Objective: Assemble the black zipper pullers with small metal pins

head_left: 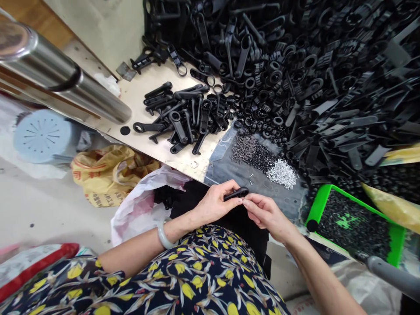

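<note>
Head camera: the left hand (pixel 213 203) pinches a black handle (pixel 241 192) beside the table (pixel 138 87); a loosened grip could drop it. The right hand's (pixel 269 216) fingertips pinch together at its end, contents unclear. Left to right: blue stool (pixel 42 135), steel post (pixel 98 94), heaped black parts (pixel 193 109), silver pins (pixel 282 175), green tray (pixel 397 245).

Floor (pixel 95 227) was pale, kinda off-white, with a light blue round stool (pixel 43 136) sitting left of a light wood-topped counter (pixel 131 94). A fat shiny metal post (pixel 95 98) stood by its left end, next to brown wood paneling (pixel 52 22). The light looked fairly even, though the picture got smeary near the edges, so maybe don't quote me.
</note>
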Demonstrator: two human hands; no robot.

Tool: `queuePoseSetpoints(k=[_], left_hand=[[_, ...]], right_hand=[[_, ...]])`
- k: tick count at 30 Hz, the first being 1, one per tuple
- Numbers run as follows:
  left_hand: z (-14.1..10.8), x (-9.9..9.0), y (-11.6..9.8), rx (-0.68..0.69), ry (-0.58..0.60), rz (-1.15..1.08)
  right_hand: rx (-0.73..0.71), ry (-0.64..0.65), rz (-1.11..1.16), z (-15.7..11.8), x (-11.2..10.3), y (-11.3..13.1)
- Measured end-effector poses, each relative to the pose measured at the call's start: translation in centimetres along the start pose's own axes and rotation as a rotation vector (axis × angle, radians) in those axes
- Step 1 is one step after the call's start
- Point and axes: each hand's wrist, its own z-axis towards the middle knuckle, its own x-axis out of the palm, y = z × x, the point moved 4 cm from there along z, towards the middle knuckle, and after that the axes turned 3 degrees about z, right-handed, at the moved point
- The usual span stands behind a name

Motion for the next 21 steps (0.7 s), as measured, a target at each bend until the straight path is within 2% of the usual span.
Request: queuePoseSetpoints(k=[6, 14, 18, 21], left_hand=[[0.2, -0.3, -0.1, 0.015, -0.02, 0.111], [-0.4, -0.5, -0.5, 0.094, 0.036, 0.382], [-0.6, -0.4, -0.1, 0.096, 0.038, 0.306], [-0.5, -0.1, 0.4, 0.078, -0.002, 0.199]], right_hand=[[-0.033, -0.036, -0.067, 0.0, 0.3, 0.7], [-0.118, -0.11, -0.195, 0.3, 0.4, 0.8], [-0.251, -0.109, -0.505, 0.3, 0.2, 2.8], [-0.343, -0.173, -0.833, -0.1, 1.4, 4.8]])
